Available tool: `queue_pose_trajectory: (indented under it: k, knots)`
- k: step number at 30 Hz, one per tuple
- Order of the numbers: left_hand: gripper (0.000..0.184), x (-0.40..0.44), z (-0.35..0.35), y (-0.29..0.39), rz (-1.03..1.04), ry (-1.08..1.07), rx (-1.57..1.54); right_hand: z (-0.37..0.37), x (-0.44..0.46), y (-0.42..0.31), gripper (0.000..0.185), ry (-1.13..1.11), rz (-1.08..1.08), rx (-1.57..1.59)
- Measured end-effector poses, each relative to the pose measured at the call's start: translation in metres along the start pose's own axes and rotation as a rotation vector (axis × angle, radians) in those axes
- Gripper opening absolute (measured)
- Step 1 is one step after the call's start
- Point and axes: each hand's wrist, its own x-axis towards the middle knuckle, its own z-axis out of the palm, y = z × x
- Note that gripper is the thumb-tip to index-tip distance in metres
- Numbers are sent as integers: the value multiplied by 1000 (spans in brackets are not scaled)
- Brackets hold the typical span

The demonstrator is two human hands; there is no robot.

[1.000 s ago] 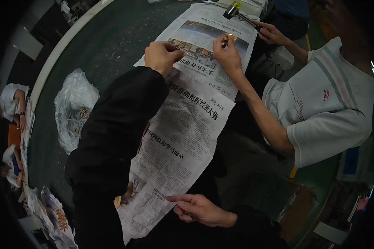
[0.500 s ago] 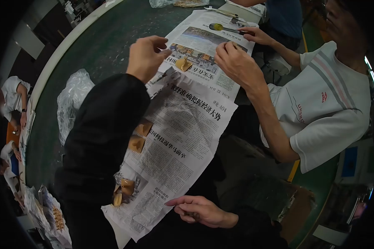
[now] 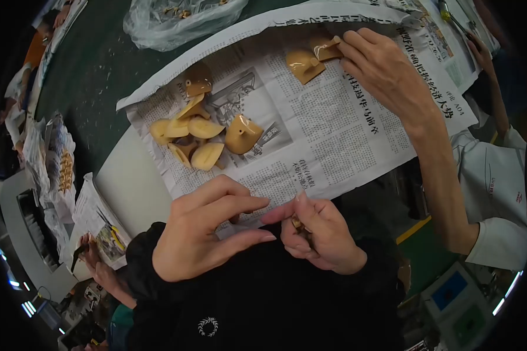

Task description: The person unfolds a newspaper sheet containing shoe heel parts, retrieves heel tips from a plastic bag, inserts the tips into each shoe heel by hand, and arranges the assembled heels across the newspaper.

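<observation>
My left hand (image 3: 208, 228) is near my chest at the newspaper's near edge. Its fingers and thumb curve apart, with no held thing visible between them. Facing it, my right hand (image 3: 322, 237) is closed around small brass-coloured pieces (image 3: 298, 224), mostly hidden by the fingers; their exact kind is unclear. Beyond both hands, several glossy tan curved pieces with pale flat faces (image 3: 205, 157) lie heaped on the newspaper (image 3: 328, 146). One rounded tan piece (image 3: 243, 134) with a small hole sits at the heap's right side.
A co-worker's hand (image 3: 386, 70) reaches in from the right and touches a tan piece (image 3: 327, 49), beside another tan piece (image 3: 304, 65). At the back lies a clear plastic bag (image 3: 181, 26) with small pieces inside. Yellow-handled pliers (image 3: 116, 237) rest at the left, near another person's hand.
The view has swung down and left. My left hand has come back from the far newspaper to near my right hand, which was low with its index finger extended. The co-worker's hand now touches a tan piece.
</observation>
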Motion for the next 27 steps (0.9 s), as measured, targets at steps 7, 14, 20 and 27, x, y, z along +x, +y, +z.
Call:
queue_pose_trajectory:
  k: [7, 14, 20, 27]
  knots:
    - [37, 27, 24, -48, 86, 593, 361, 9, 32, -14, 59, 135, 37, -27]
    - [24, 54, 26, -60, 204, 543, 661, 2, 22, -22, 49, 130, -76, -30]
    - [24, 36, 27, -41, 287, 378, 562, -1, 9, -25, 45, 77, -9, -27]
    - [25, 19, 39, -29, 96, 136, -156, -4, 10, -14, 52, 55, 43, -26]
